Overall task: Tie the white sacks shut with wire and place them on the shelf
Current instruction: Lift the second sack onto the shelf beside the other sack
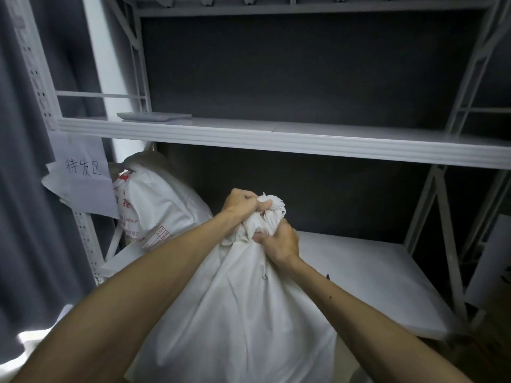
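You held a white sack (243, 308) by its bunched neck, both fists closed tight on the gathered cloth: your left hand (241, 203) gripped the top of the twist, your right hand (280, 242) clamped just below it. The sack hung full and upright in front of the lower shelf (367, 275), its bottom out of view, so whether it rested on anything could not be told. No wire could be made out at the neck. A second sack (160, 205), printed in red, sat at the left end of that same shelf, leaning toward the rack's post. The upper shelf (304, 140) carried only a flat grey tray (153, 116) near its left end. A paper sign (83, 178) with handwritten characters hung from the left post. Dark panelling backed the white metal rack, and a grey curtain (33, 217) fell along the left edge of the room.
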Available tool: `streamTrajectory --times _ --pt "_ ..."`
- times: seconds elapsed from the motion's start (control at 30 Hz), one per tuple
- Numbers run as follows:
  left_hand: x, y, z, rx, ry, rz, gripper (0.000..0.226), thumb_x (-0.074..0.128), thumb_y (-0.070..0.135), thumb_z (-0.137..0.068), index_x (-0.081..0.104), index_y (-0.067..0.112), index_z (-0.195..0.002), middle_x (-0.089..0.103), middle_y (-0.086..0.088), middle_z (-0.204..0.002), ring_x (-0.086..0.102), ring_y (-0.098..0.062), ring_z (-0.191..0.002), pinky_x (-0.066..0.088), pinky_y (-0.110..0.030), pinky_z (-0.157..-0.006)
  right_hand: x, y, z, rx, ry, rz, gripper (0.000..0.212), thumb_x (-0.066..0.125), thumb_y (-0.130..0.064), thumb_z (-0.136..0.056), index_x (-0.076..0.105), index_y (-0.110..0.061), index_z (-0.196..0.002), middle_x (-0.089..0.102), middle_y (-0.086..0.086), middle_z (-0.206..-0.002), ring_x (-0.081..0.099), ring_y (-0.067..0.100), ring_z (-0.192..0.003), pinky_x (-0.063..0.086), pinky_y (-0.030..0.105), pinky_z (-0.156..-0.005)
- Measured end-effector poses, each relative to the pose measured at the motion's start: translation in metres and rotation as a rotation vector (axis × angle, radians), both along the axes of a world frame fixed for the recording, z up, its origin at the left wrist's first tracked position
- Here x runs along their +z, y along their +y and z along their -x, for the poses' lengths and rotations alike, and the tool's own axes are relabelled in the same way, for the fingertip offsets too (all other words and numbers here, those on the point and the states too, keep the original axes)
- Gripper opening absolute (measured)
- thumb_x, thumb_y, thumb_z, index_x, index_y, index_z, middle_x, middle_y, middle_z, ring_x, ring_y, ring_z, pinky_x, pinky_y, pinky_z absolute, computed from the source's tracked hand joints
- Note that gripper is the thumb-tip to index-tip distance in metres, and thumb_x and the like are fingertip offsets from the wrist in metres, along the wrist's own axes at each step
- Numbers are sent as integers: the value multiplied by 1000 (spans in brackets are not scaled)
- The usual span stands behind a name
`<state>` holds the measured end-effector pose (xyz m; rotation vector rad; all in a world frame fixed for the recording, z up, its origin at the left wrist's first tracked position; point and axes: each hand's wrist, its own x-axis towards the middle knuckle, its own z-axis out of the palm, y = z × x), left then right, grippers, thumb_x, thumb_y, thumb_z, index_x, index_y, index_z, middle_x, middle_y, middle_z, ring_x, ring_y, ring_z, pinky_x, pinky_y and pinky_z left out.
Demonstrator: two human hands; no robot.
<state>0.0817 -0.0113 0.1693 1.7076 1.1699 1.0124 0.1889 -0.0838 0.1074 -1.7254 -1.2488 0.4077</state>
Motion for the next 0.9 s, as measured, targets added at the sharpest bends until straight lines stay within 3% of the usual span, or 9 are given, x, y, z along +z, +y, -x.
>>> streamTrajectory --times 0.07,0.17,0.3,0.4,0.5,0.6,0.7,0.83,0.9 --pt "4 2 -2 9 -16 -17 19 82 36 -67 76 21 -77 75 4 -78 70 -13 -76 55 -30 -74 6 7 -4 -22 35 -45 44 74 -34 -71 57 -10 -104 65 2 -101 60 26 -98 49 33 -79" --pt "15 5 10 -33 -81 73 58 84 41 -63 65 16 -112 68 -2 -115 66 -19 -106 52 -37 -97 14 17 -9 -35 118 -85 37 76 -28 -69 61 -10 -97 67 2 -96 63 24 -91 47 31 -71" --pt "21 11 55 -65 206 88 96 84 56 -56 48 23 -139 40 3 -139 46 -19 -126 41 -34 -106 33 31 -14 -40 284 -119 24 80 -20 -65 66 -12 -84 71 3 -85 68 25 -84 57 39 -70" --pt "7 15 94 -92 389 132 109 89 62 -37 46 35 -133 49 6 -135 53 -17 -119 46 -40 -103 58 46 -18 -37 413 -155 29 82 -18 -58 69 -9 -83 72 7 -86 71 26 -82 60 45 -74" --pt "0 22 124 -92 332 199 123 92 55 -39 31 38 -144 45 11 -140 50 -19 -124 44 -42 -106 85 62 -21 -34 547 -197 50 84 -21 -51 68 -5 -96 72 8 -95 70 26 -84 60 44 -77" --pt "1 34 141 5 296 166 132 92 61 -34 27 36 -147 46 10 -141 50 -21 -125 43 -42 -107 99 76 -19 -47 612 -237 53 84 -16 -53 66 -2 -101 70 11 -99 69 27 -86 59 43 -79" --pt "1 46 141 88 348 70 128 85 73 -35 33 32 -144 47 10 -143 49 -20 -127 43 -42 -107 102 91 -16 -56 649 -259 44 84 -12 -58 67 -3 -97 71 10 -97 69 26 -85 59 41 -78" --pt "-8 62 124 254 429 -18 131 76 75 -42 22 24 -151 29 -2 -152 31 -27 -140 33 -50 -111 99 115 -17 -66 677 -288 30 82 -4 -63 67 -4 -89 71 11 -96 69 26 -86 58 39 -78" --pt "-20 72 117 296 479 -68 121 75 71 -56 18 24 -151 24 -4 -153 26 -29 -141 31 -53 -112 95 128 -16 -65 672 -304 22 80 -3 -63 65 -8 -79 72 11 -94 69 25 -85 58 38 -77"
